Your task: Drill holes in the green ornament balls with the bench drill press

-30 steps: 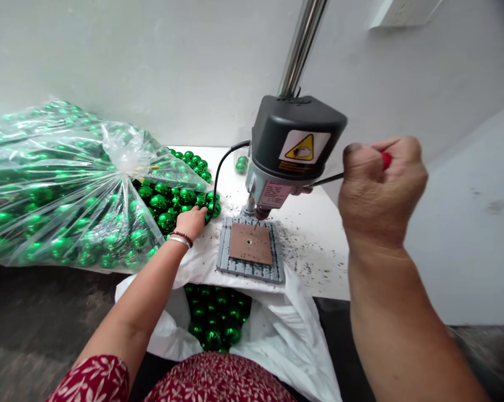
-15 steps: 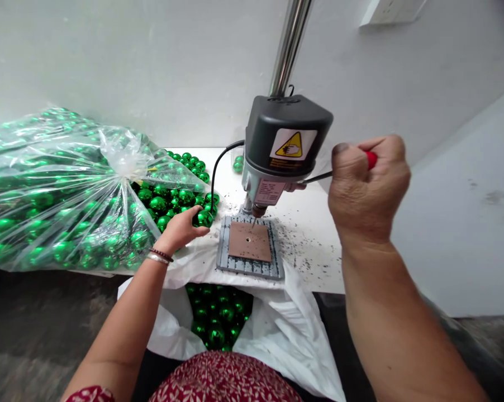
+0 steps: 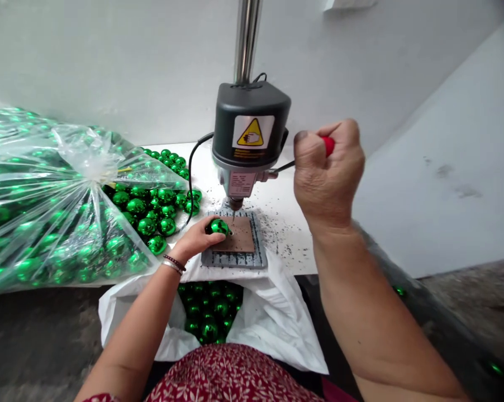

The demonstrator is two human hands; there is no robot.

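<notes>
A shiny green ball (image 3: pixel 219 226) is gripped between the thumb and fingers of my left hand (image 3: pixel 199 237), over the left part of a brown square board (image 3: pixel 244 234). The board lies on the slotted grey base (image 3: pixel 258 260) of a small drill press (image 3: pixel 252 125). Its thin bit (image 3: pixel 234 214) points down just to the right of the ball; whether they touch I cannot tell. My right hand (image 3: pixel 329 173) is closed round the red knob (image 3: pixel 329 146) of the press's feed lever (image 3: pixel 286 166), raised at the right of the machine.
At the left, a clear plastic bag (image 3: pixel 67 223) bulges with green balls, and several loose balls (image 3: pixel 151 218) lie beside it. A white sack (image 3: pixel 272 329) holding more balls hangs at the table's front edge. Dark shavings (image 3: pixel 283 237) dot the white table. A black cable (image 3: pixel 191 173) curves left of the press.
My left hand has carried a green ball right, from the loose balls to above the board. My right hand stays on the lever knob. The view has shifted right.
</notes>
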